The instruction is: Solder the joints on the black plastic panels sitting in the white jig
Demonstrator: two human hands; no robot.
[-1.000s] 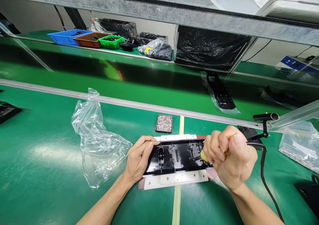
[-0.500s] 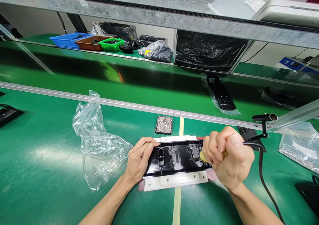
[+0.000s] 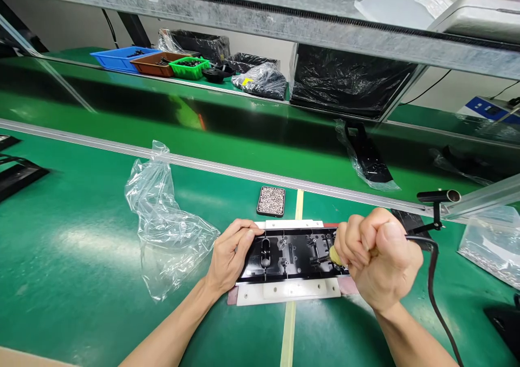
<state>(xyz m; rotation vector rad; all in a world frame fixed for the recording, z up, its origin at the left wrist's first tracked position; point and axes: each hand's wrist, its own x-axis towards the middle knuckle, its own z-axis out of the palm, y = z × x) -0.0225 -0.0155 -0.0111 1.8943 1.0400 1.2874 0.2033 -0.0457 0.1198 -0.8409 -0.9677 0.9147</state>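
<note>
A long black plastic panel (image 3: 298, 256) lies in a white fixture (image 3: 292, 290), its ribbed, studded side up. My left hand (image 3: 233, 256) grips the panel's left end, fingers over the far edge. My right hand (image 3: 382, 259) is closed in a fist around a corded soldering iron (image 3: 334, 255). Only its yellow part and dark tip show, pointing down and left at the panel near a raised post. The fist hides the panel's right end. Behind the fixture sits a small square black tray (image 3: 271, 201) of tiny metal pieces.
A crumpled clear bag (image 3: 166, 226) lies left of the fixture. A black cord (image 3: 433, 280) runs down the right side, near a metal tube holder (image 3: 439, 196). A bag of small parts (image 3: 491, 245) lies far right. Blue (image 3: 117, 61), brown and green bins stand at the back.
The view has shifted slightly, so the bench things appear a little farther right. Both hands keep their grips, and the soldering iron stays at about the same spot on the panel.
</note>
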